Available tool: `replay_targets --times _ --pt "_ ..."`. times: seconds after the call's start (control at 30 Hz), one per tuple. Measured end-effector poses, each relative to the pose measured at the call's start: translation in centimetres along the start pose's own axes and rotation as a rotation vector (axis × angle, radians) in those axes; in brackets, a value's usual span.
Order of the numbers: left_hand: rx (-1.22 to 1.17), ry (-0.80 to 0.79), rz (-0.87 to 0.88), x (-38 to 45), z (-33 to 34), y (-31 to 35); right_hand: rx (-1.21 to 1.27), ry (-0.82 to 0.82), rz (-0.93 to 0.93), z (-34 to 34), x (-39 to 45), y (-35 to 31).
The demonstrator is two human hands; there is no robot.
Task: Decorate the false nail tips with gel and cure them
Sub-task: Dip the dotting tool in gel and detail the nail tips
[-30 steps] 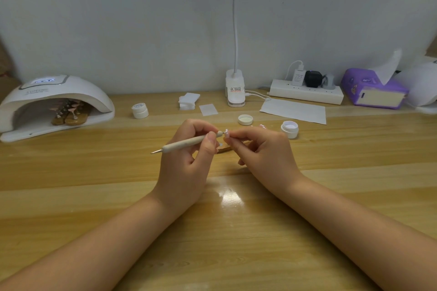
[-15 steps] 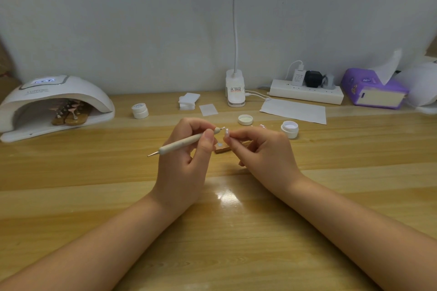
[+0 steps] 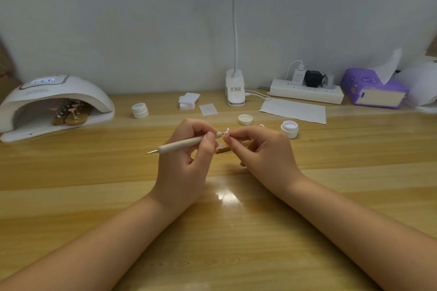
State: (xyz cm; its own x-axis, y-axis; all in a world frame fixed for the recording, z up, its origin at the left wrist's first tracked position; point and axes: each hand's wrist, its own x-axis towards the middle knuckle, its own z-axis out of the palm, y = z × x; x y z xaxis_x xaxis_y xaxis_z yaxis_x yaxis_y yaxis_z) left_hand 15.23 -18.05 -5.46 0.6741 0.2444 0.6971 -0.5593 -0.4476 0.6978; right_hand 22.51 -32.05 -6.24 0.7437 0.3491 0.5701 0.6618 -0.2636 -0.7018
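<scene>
Left hand (image 3: 186,160) grips the dotting pen (image 3: 186,143), tip touching the nail tip (image 3: 227,132) pinched in the right hand (image 3: 264,151), both above the tabletop (image 3: 236,231); curing lamp (image 3: 54,104) far left.

A single head-worn wide-angle view is given, taken from the person's own seat and directed forward and down across the glossy yellow wooden table (image 3: 236,231). The forearms are seen entering from the bottom corners, and the left hand (image 3: 184,160) and right hand (image 3: 264,151) are met close to the middle of the frame. The far table edge and the pale grey wall (image 3: 142,19) are taken in at the top. Straight lines are bowed near the edges. No second view is supplied.
</scene>
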Motion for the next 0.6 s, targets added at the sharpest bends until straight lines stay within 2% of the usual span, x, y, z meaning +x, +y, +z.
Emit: replay_targets --times 0.6 --pt "-0.009 0.000 -0.020 0.02 0.12 -0.09 -0.021 0.004 -0.032 -0.09 0.07 0.36"
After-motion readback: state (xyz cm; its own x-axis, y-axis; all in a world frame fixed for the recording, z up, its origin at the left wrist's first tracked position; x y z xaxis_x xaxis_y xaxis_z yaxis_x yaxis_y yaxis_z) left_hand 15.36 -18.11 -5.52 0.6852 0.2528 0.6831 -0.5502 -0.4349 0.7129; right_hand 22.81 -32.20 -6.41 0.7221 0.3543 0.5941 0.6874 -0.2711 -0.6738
